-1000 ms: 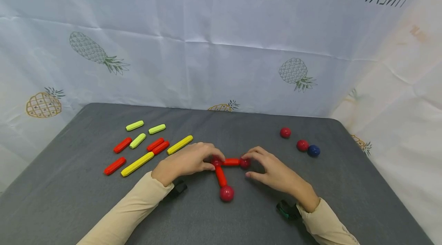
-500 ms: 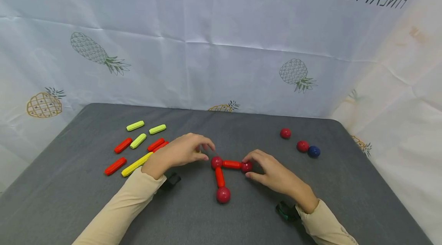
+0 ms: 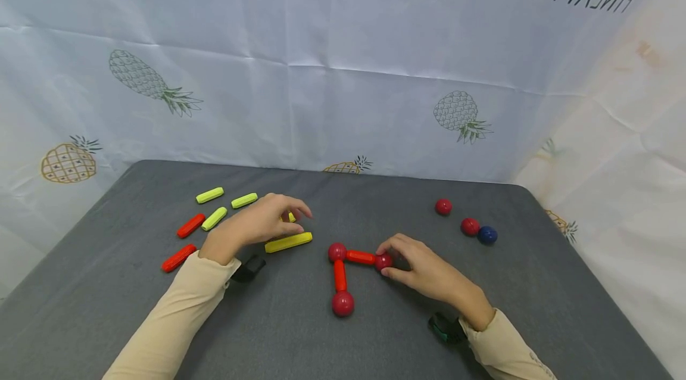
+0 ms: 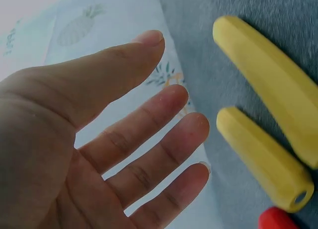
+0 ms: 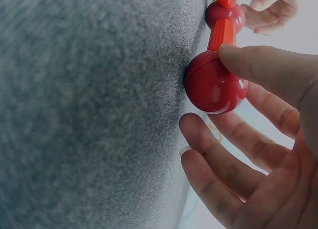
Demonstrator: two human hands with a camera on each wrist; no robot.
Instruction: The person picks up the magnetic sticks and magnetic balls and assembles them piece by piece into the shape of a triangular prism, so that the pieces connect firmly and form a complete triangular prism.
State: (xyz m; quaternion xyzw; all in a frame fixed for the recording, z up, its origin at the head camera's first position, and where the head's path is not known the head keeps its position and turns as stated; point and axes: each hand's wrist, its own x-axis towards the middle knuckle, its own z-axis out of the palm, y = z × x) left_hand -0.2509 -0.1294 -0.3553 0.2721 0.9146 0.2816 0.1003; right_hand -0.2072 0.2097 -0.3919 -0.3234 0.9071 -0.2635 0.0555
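A bent chain of red balls and red sticks lies mid-table in the head view: a corner ball, a front ball, and a right ball. My right hand pinches the right ball between thumb and fingers, with a red stick joined to it. Over the yellow sticks my left hand hovers, fingers apart and holding nothing. One yellow stick shows in front of it; another yellow stick is mostly hidden behind it. In the left wrist view, a long yellow stick lies beyond the fingertips.
Light green sticks and red sticks lie on the grey table at the left. Two loose red balls and a blue ball sit at the back right. A pineapple-print curtain hangs behind.
My left hand has let go of the corner ball and moved left over the yellow sticks, uncovering one. The chain's front ball has swung slightly left. My right hand stays at the right ball.
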